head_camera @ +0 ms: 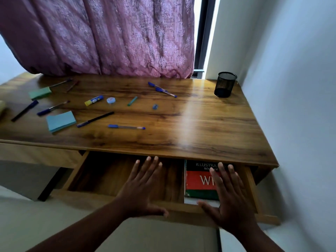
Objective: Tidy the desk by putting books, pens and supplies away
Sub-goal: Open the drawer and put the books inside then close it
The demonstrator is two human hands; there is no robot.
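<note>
The desk's wooden drawer [94, 180] stands pulled out under the front edge. A red, green and black book [199, 179] lies flat in its right part. My left hand [143, 186] hovers flat over the drawer's middle, fingers spread, holding nothing. My right hand [227, 195] is spread over the book, thumb by the drawer front; whether it touches the book I cannot tell. On the desk top [209, 124] lie several pens, one blue pen [126, 127] nearest the front, a blue sticky-note pad [61, 121], a green pad [40, 93], a glue stick [94, 100] and a sharpener [155, 106].
A black mesh pen cup [225, 84] stands at the desk's back right corner. A round tape roll [111, 100] lies mid-desk. A pink curtain [109, 37] hangs behind the desk. A white wall [300, 106] runs close along the right side.
</note>
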